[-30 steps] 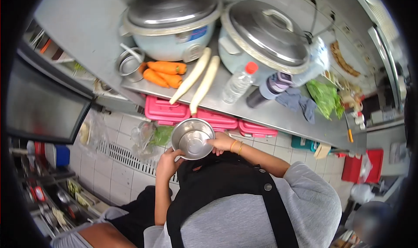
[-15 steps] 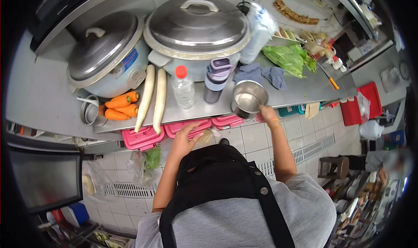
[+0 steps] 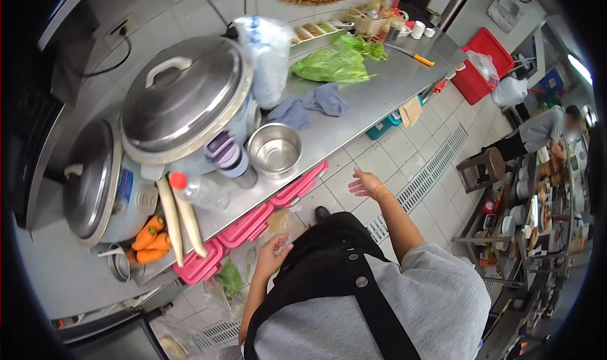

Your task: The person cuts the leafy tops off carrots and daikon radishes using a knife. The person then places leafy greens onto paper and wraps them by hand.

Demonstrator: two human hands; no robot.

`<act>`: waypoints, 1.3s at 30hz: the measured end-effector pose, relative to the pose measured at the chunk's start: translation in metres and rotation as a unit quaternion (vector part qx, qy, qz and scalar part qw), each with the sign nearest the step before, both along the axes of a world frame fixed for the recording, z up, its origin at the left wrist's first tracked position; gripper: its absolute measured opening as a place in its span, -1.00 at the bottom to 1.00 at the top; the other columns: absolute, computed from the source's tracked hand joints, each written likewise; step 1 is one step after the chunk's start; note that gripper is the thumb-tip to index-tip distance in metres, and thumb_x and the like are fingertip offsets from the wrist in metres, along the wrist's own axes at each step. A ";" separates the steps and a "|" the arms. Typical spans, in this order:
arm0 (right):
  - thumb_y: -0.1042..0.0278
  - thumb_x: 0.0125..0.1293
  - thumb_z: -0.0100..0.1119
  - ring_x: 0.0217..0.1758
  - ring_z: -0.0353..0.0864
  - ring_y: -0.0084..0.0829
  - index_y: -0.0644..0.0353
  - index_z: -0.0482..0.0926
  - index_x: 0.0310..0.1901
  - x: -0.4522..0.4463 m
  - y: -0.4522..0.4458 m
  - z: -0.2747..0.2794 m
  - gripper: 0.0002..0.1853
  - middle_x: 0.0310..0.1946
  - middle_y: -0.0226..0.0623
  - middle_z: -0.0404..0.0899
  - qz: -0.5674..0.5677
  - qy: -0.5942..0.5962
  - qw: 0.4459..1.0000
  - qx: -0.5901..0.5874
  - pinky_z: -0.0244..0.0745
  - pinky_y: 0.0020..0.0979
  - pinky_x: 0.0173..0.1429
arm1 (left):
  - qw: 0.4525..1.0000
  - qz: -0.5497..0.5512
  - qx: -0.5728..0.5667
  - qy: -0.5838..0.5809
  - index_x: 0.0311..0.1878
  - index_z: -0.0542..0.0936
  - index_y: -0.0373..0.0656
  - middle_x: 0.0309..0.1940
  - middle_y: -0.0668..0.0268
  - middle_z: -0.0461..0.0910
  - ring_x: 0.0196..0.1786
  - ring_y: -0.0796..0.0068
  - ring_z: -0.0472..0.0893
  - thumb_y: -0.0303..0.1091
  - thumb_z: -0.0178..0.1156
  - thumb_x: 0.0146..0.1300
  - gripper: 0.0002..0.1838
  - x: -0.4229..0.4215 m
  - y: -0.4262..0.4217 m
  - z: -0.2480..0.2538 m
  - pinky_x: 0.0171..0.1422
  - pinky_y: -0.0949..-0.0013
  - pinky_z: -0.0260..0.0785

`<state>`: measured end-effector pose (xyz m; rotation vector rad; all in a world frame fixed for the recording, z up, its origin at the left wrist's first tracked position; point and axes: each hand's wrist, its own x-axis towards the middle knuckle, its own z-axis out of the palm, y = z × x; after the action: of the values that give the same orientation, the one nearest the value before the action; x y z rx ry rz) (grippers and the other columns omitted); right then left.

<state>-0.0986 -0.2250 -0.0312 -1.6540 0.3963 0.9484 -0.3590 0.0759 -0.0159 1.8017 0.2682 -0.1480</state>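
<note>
A round steel pot [image 3: 275,146] stands upright on the steel counter [image 3: 354,116], beside a purple and grey tumbler [image 3: 232,161]. Apart from the pot, over the floor in front of the counter, my right hand [image 3: 365,184] is open with its fingers spread and nothing in it. My left hand [image 3: 272,256] hangs low near the pink lidded boxes [image 3: 243,227] under the counter, its fingers loosely bent and apart, holding nothing. A clear plastic bottle with a red cap [image 3: 201,192], two long white radishes [image 3: 183,218] and several carrots [image 3: 150,241] lie or stand farther left.
Two large lidded cookers [image 3: 183,101] stand along the wall. Blue cloths [image 3: 306,107], bagged leafy greens [image 3: 335,61] and an orange-handled knife [image 3: 417,58] lie farther along the counter. At right, a person [image 3: 547,132] stands by a brown stool [image 3: 484,167] and loaded shelves.
My right hand has let go of the pot and drawn back from the counter. The pot now rests beside the tumbler. My view has turned toward the right.
</note>
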 end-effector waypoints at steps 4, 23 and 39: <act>-0.27 0.32 -0.11 -0.12 0.63 -0.25 0.25 0.23 0.28 0.032 -0.060 -0.019 -0.25 -0.08 -0.07 0.58 -0.029 0.019 0.999 -0.033 0.49 -0.22 -0.06 | 0.997 -0.074 -0.002 0.023 0.04 0.52 -0.17 -0.14 0.16 0.64 -0.05 0.37 0.63 -0.30 0.28 0.19 -0.64 0.045 -0.052 0.001 0.07 0.37 0.44; 0.04 0.33 0.08 -0.27 0.59 -0.47 0.39 0.46 0.05 0.183 -0.151 -0.047 -0.49 -0.27 -0.18 0.59 0.122 -0.166 0.979 -0.002 0.53 -0.49 -0.18 | 0.918 -0.043 0.325 -0.223 -0.13 0.60 -0.13 -0.11 0.16 0.58 0.03 0.10 0.50 -0.19 0.29 0.11 -0.70 0.478 -0.185 0.040 0.13 0.17 0.34; 0.20 0.25 0.17 -0.28 0.60 -0.32 0.30 0.51 -0.06 0.402 -0.137 0.036 -0.65 -0.30 -0.11 0.58 0.177 -0.466 0.867 0.012 0.51 -0.37 -0.17 | 0.832 0.160 0.376 -0.375 -0.32 0.53 -0.13 -0.35 0.22 0.53 -0.22 0.16 0.50 -0.49 0.18 0.08 -0.92 0.654 -0.165 0.017 -0.06 0.18 0.29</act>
<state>0.3035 -0.3615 0.0044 -1.9800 -0.5927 0.2984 0.2949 -0.0891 0.0009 2.3861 0.0446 1.0283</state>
